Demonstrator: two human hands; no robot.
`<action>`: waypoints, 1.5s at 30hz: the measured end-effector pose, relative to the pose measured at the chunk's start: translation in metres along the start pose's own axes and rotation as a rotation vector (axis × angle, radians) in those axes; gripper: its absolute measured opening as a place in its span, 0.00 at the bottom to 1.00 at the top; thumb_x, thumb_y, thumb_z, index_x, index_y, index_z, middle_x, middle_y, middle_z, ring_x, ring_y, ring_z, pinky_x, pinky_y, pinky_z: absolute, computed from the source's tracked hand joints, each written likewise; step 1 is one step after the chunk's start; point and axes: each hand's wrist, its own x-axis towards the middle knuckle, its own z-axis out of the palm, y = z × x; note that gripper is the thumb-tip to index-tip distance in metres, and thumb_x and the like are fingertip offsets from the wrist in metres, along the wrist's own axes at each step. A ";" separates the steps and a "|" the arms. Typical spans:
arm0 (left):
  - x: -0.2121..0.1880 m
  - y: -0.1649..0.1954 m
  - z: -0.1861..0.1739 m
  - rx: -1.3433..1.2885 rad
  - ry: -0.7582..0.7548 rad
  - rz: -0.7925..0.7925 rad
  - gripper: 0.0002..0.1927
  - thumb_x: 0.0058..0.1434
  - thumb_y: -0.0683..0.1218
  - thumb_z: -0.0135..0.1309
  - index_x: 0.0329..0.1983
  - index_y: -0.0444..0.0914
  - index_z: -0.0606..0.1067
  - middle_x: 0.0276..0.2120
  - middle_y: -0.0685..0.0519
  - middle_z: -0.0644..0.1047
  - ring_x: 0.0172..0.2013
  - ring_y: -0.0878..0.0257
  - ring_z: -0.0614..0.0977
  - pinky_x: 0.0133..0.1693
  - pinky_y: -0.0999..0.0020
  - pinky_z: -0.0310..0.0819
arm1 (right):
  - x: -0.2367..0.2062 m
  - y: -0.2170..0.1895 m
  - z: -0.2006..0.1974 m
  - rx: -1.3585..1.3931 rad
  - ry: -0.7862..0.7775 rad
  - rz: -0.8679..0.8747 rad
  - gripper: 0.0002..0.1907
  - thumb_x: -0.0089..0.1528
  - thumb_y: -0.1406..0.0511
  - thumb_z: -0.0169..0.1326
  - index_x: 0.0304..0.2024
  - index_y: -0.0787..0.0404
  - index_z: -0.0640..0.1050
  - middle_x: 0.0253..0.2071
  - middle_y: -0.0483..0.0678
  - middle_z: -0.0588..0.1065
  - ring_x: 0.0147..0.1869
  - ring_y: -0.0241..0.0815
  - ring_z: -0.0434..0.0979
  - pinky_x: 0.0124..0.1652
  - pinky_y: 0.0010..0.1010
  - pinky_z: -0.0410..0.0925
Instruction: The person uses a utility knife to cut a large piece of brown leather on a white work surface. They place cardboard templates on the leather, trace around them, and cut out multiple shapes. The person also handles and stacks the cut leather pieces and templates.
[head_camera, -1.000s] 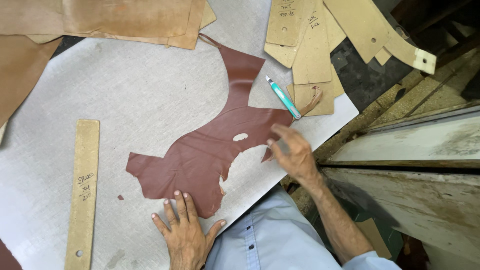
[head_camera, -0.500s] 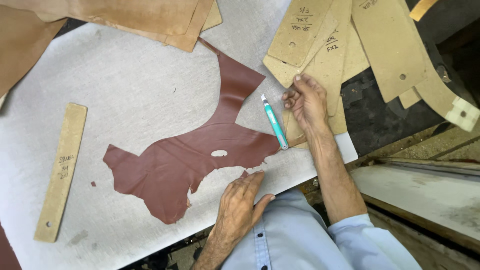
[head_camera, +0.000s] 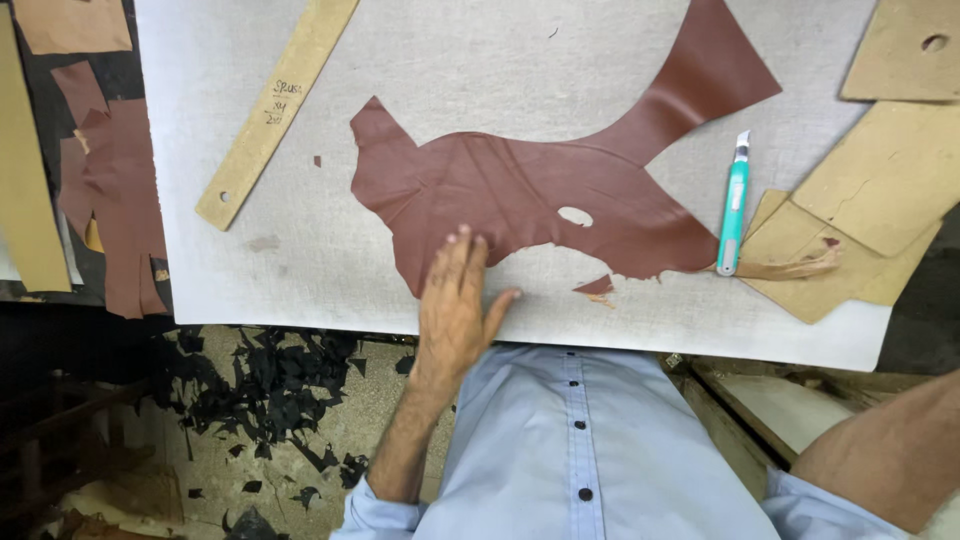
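An irregular piece of reddish-brown leather (head_camera: 540, 190) with a small hole in it lies flat on a grey cutting board (head_camera: 500, 60). My left hand (head_camera: 455, 300) rests palm-down at the board's near edge, fingers spread, with the fingertips on the leather's lower lobe; it holds nothing. Only the forearm of my right arm shows at the bottom right; the hand itself is out of frame. A teal utility knife (head_camera: 733, 205) lies on the board to the right of the leather, untouched. A small leather offcut (head_camera: 597, 287) sits near the leather's lower edge.
A long cardboard strip pattern (head_camera: 275, 105) lies slanted at the board's upper left. Several cardboard patterns (head_camera: 880, 190) overlap at the right. Leather scraps (head_camera: 115, 200) lie left of the board. Black offcuts (head_camera: 270, 390) litter the floor below.
My right hand has left the cardboard patterns and gone out of view. My left hand stays on the leather's lower edge. The camera has moved closer and tilted.
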 end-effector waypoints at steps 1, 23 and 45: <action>0.009 -0.016 -0.001 0.066 -0.015 -0.036 0.45 0.59 0.61 0.60 0.67 0.24 0.65 0.68 0.32 0.61 0.68 0.39 0.64 0.66 0.40 0.57 | -0.019 -0.001 0.012 0.006 0.011 -0.040 0.18 0.68 0.73 0.53 0.58 0.62 0.64 0.34 0.47 0.71 0.24 0.37 0.74 0.20 0.28 0.68; -0.017 -0.155 -0.076 -1.099 -0.287 -0.258 0.20 0.64 0.40 0.59 0.58 0.30 0.73 0.37 0.48 0.81 0.35 0.63 0.83 0.32 0.72 0.81 | -0.285 -0.052 0.323 0.626 -0.067 0.443 0.15 0.70 0.68 0.47 0.57 0.67 0.63 0.41 0.60 0.79 0.36 0.45 0.85 0.32 0.34 0.82; 0.062 -0.215 -0.078 -0.226 -0.147 0.265 0.30 0.57 0.38 0.65 0.63 0.28 0.71 0.58 0.38 0.72 0.56 0.48 0.73 0.59 0.55 0.72 | -0.248 -0.018 0.264 -0.312 -0.152 0.112 0.12 0.60 0.79 0.48 0.46 0.72 0.73 0.69 0.63 0.69 0.48 0.40 0.79 0.38 0.25 0.73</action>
